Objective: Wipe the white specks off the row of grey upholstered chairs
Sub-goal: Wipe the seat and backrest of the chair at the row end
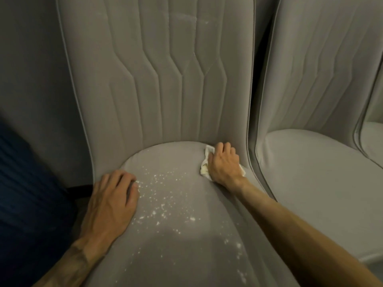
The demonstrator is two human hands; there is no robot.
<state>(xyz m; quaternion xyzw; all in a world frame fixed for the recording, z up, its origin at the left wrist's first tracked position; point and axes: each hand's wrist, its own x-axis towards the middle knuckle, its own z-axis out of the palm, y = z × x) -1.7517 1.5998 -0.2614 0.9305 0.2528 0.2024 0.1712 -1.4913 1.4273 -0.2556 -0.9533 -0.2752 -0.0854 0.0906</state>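
text: none legible | grey chair (157,79): plain stitched upholstery | white cloth (205,160), 2 o'clock on seat: unprinted | dark mark on left forearm (76,255), 7 o'clock: too blurred to read

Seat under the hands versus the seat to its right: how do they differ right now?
The near seat is scattered with white specks; the right seat shows none. The left hand rests on the near seat's edge and the right hand grips a white cloth at its back; nothing touches the right seat. Both share grey upholstery.
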